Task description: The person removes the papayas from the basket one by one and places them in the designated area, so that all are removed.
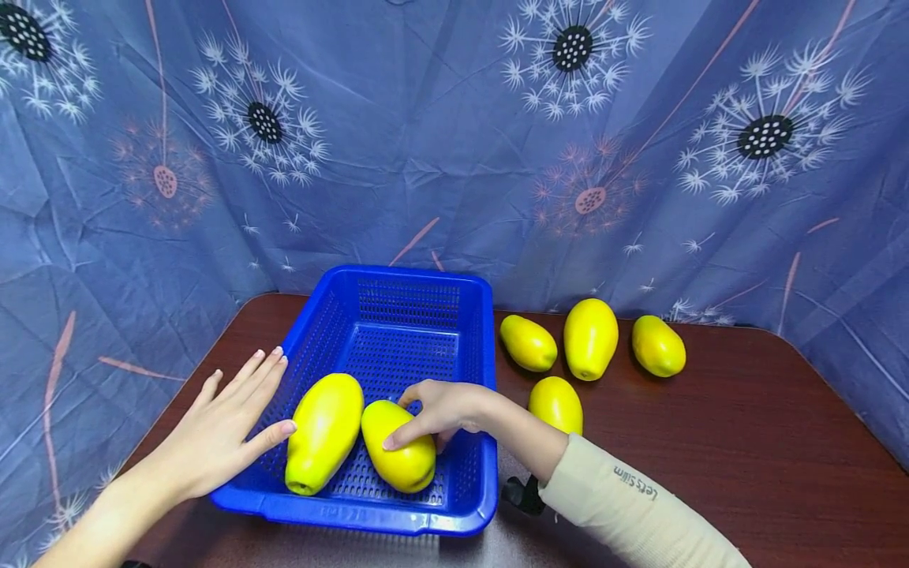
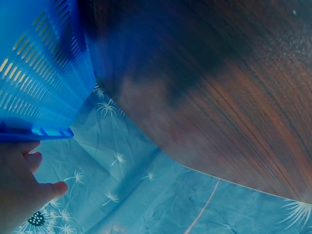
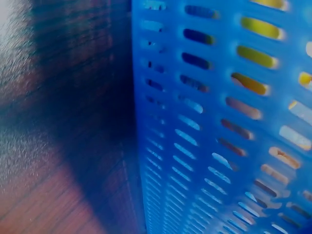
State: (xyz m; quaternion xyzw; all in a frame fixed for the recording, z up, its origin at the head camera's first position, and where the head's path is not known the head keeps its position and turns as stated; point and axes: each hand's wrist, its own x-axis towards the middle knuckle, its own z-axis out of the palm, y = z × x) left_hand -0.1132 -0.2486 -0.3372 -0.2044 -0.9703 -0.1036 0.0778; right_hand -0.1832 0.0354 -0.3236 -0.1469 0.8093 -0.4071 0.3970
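Note:
Inside the blue plastic basket [image 1: 408,521], two yellow fruits lie side by side at the near end. The left one is a long papaya [image 1: 327,430]; the right one is a shorter, rounder mango [image 1: 399,450]. My right hand [image 1: 440,410] reaches over the basket's right rim and grips the mango, thumb across its top; some fingers are hidden behind it. Along the left rim, my left hand [image 1: 230,426] is spread with straight fingers, its thumb close to the papaya. The left wrist view shows fingers [image 2: 46,192] beside the basket's rim [image 2: 39,134].
Right of the basket, several more yellow fruits lie on the brown table [image 1: 746,426], one [image 1: 555,402] partly behind my right forearm. A small black object [image 1: 521,495] sits beside the basket. A blue dandelion-print curtain [image 1: 426,118] hangs around the table.

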